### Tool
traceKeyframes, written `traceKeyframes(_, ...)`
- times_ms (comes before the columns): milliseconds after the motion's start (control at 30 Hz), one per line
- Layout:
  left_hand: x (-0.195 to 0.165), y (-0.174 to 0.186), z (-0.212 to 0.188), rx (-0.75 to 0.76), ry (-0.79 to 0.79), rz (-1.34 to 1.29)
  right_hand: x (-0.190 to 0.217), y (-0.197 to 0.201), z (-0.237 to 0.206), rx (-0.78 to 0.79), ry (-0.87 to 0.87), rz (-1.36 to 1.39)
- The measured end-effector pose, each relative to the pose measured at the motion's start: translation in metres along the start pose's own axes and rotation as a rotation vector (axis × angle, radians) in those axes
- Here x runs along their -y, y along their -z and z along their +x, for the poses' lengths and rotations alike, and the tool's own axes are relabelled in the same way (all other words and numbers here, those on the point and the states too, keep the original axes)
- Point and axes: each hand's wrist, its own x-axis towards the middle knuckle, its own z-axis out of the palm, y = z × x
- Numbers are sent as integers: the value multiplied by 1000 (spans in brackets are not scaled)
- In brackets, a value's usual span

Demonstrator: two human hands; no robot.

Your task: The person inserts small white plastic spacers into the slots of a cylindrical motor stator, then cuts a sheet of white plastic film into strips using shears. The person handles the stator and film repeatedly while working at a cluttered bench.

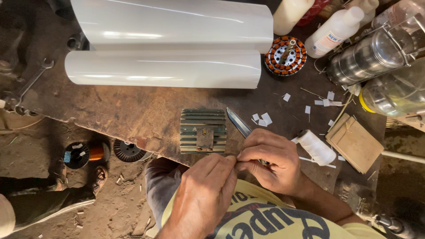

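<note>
My left hand [204, 188] and my right hand [270, 160] meet at the near edge of a dark wooden workbench [133, 110], fingertips pinched together on something small that I cannot make out. My right hand also grips scissors [239, 123], whose blades point away up-left. Just left of the blades sits a ribbed grey motor housing [202, 131]. A spool of white thread [316, 147] lies right of my right hand.
Two large white rolls [168, 44] lie across the back. A wound stator [285, 55], white bottles [334, 31], steel tiffin tins [369, 55], a plastic jar [394, 93], brown card pieces [354, 142] and white scraps [263, 118] fill the right. A wrench [31, 82] lies left; copper wire spool [84, 155] on floor.
</note>
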Motion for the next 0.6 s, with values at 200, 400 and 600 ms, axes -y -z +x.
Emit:
traceKeyframes(200, -6, 5, 2, 64, -90, -6, -11, 20, -6, 174, -249, 387)
traceKeyframes(400, -13, 8, 2, 98, -162, 23, -20, 28, -10, 237, -292, 731)
traceKeyframes(600, -18, 10, -2, 132, -241, 96, -10, 22, -21, 102, -159, 599)
